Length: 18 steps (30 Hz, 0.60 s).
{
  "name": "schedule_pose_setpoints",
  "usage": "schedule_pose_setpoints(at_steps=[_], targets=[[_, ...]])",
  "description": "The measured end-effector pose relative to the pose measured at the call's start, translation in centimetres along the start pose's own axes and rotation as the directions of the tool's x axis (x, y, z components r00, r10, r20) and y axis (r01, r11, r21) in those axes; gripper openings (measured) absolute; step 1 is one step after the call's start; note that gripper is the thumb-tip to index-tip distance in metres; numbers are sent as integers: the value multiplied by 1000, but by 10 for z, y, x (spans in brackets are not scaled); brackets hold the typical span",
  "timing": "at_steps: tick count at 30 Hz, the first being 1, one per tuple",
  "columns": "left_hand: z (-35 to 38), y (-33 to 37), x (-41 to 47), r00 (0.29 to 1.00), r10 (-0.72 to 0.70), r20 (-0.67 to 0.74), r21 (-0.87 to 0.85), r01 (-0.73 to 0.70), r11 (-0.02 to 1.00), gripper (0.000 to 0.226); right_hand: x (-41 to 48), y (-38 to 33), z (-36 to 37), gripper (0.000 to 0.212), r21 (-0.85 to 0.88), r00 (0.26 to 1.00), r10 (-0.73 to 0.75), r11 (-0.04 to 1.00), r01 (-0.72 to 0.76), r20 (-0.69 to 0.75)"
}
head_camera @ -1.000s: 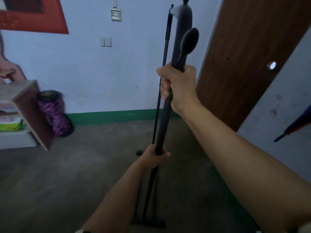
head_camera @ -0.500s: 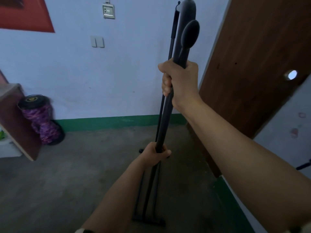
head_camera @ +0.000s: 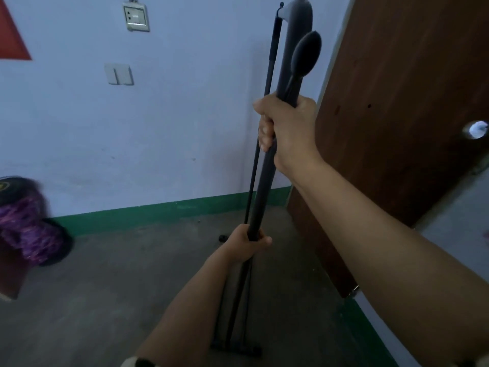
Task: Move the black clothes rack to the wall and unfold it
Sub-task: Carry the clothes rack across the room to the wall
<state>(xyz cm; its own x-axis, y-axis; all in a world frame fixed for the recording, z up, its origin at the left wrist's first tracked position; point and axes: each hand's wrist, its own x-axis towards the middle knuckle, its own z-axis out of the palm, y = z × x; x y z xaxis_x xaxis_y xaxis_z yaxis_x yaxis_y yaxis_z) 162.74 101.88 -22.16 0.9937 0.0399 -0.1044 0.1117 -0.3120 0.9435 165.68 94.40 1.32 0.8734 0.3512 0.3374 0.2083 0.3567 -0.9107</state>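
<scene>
Both hands clenched | right hand (head_camera: 288, 131) high on clothes rack (head_camera: 260, 192) | left hand (head_camera: 247, 243) lower

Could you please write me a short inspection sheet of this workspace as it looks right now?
Surface: bare grey concrete floor, dim light.
Job's things: black clothes rack folded, poles bunched together, upright; its base bar is at floor level.
Clutter: purple roll with a black end by the wall; a brown board edge at far left.
Grippers: right hand closed around the upper poles; left hand closed around the pole lower down.
Cables: nothing seen.
Surroundings: pale blue wall with green skirting, a socket, a double switch; a brown door at right.
</scene>
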Motion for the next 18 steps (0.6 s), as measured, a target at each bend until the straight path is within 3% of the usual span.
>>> schedule_pose_setpoints(at_steps=[11,18], targets=[[-52,-1,104,997,22,75,-11,-21,1000,41,103,35,7,35,-29,991,-20,999,17,-130],[-73,2,161,998,18,62,5,-18,1000,25,161,55,4,20,-64,986,-51,997,41,-160]])
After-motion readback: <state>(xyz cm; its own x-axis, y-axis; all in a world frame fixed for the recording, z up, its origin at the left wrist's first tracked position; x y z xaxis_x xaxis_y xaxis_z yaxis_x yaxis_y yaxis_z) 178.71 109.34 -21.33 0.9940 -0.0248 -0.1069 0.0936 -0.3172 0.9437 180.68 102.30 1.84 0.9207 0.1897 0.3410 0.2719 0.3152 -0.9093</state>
